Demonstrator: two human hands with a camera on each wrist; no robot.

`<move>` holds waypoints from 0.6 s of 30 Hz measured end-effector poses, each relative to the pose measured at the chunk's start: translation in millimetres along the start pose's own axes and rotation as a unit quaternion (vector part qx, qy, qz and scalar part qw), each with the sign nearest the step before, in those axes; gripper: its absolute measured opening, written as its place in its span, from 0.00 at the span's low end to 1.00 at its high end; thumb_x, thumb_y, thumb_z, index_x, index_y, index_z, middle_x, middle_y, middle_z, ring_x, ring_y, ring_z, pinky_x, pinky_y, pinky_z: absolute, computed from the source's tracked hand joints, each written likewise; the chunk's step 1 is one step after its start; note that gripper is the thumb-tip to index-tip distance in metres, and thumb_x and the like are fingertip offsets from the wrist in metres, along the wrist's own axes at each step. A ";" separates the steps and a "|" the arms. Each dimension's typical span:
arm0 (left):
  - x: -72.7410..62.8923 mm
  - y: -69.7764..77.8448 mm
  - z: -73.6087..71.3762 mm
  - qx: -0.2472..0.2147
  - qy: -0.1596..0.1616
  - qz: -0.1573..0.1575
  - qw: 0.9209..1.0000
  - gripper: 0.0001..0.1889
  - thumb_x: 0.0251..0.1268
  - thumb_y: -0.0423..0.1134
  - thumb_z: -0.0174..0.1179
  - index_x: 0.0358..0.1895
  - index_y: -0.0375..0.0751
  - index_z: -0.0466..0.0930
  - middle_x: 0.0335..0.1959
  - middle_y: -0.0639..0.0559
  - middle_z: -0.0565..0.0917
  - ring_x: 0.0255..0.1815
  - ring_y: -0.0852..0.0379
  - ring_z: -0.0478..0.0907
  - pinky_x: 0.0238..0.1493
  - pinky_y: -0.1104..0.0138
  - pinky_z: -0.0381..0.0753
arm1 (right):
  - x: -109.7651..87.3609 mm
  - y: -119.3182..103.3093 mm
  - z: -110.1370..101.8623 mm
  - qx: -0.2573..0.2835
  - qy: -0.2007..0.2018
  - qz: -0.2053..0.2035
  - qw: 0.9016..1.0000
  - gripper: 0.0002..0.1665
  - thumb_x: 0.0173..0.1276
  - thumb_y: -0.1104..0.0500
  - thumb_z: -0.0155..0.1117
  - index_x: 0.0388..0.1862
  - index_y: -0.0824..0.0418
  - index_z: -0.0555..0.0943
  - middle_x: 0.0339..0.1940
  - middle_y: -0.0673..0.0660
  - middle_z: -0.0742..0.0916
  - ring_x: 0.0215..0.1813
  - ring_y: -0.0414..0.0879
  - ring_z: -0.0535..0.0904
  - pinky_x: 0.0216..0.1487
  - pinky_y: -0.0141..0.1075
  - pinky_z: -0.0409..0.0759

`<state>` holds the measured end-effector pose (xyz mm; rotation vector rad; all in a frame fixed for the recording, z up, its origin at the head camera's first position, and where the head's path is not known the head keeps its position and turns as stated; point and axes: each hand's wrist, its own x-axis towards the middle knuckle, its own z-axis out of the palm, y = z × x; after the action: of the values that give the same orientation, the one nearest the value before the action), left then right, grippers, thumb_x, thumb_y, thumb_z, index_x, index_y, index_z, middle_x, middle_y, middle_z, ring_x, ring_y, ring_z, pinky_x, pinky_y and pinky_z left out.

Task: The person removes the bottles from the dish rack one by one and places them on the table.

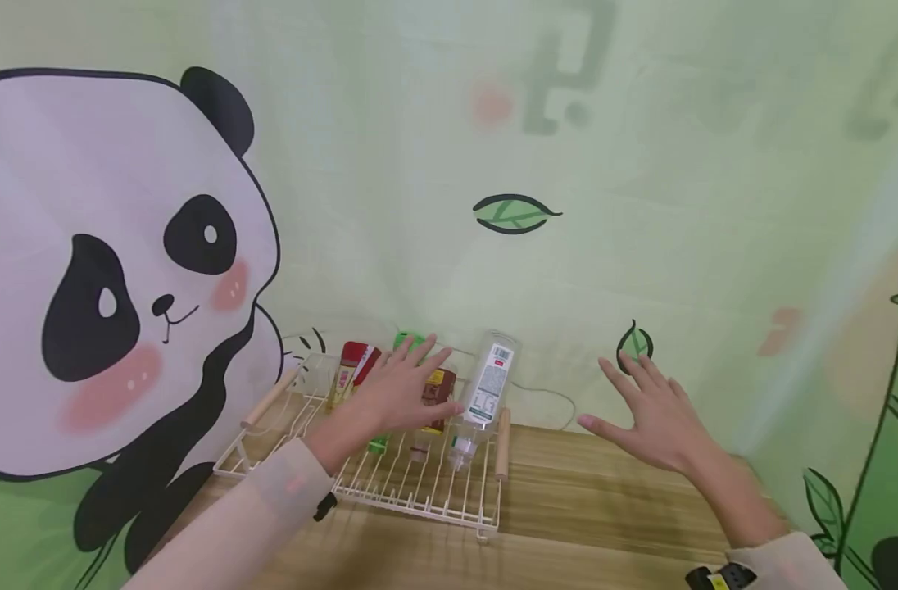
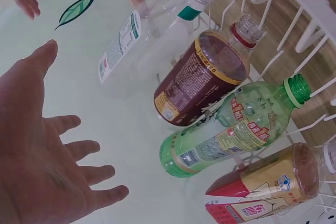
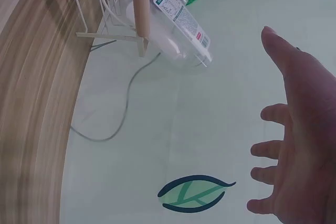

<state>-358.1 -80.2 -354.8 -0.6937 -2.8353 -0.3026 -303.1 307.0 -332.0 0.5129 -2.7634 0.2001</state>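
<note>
My left hand [image 1: 397, 392] hovers over the bottles with its fingers spread, holding nothing. To the right, my right hand [image 1: 657, 418] is raised in the air near the curtain, fingers apart and free of any object. Several plastic bottles lean upside down in a white wire rack [image 1: 419, 501]. In the left wrist view they are a clear bottle [image 2: 149, 40] with a white label, a bottle with a brown label [image 2: 197, 80], a green bottle [image 2: 231, 129] and a red-and-yellow bottle [image 2: 273, 182]. All four stand with their uncapped necks toward the rack's wires.
The rack has wooden handles, one at its right end [image 1: 503, 444] and one at its left [image 1: 270, 399]. It stands on a wood-grain table [image 1: 604, 500]. A thin cord [image 3: 127, 98] runs behind it along the green panda-print curtain [image 1: 390, 205].
</note>
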 end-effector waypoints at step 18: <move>-2.7 7.5 -19.8 -0.024 0.011 0.013 1.000 0.51 0.69 0.73 0.60 0.88 0.57 0.49 0.89 0.50 0.45 0.88 0.40 0.40 0.82 0.37 0.48 | -16.6 -1.6 -16.0 0.040 0.046 -0.055 0.997 0.59 0.70 0.32 0.70 0.89 0.50 0.54 0.87 0.64 0.59 0.86 0.66 0.49 0.75 0.72 0.55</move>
<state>-349.2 -79.8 -335.4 -0.7316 -2.8035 -0.3741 -283.2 314.0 -322.5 0.6578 -2.6377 0.3004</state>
